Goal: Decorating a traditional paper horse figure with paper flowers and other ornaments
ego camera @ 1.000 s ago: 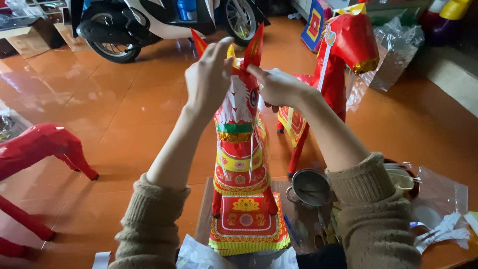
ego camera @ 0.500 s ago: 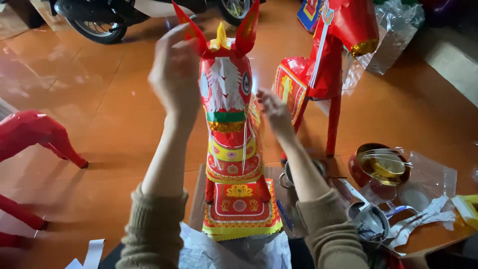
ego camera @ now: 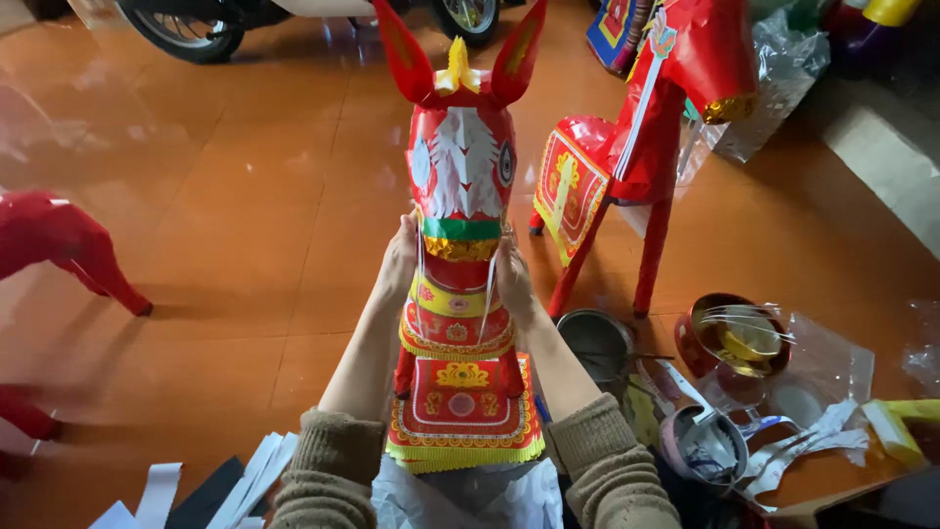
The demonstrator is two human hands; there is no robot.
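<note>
A red paper horse (ego camera: 460, 196) stands upright in front of me, with red ears, a yellow crest, a white face and a green and gold collar. A red and gold decorated cloth (ego camera: 462, 407) hangs down its front. My left hand (ego camera: 399, 263) presses against the left side of its neck just under the collar. On the opposite side, at the same height, my right hand (ego camera: 513, 279) holds the neck. Both forearms come up from olive knit cuffs at the bottom edge.
A second red paper horse (ego camera: 656, 127) stands to the right on the orange tiled floor (ego camera: 225, 216). Part of another red horse (ego camera: 59, 245) is at the left. Metal bowls (ego camera: 597, 343) and a small pot (ego camera: 729, 338) sit at the right, white paper strips (ego camera: 157, 495) at lower left, and a motorbike wheel (ego camera: 181, 29) at the top.
Both hands have come down from the horse's ears and head to the sides of its neck. The horse's face, hidden by the hands before, now shows fully.
</note>
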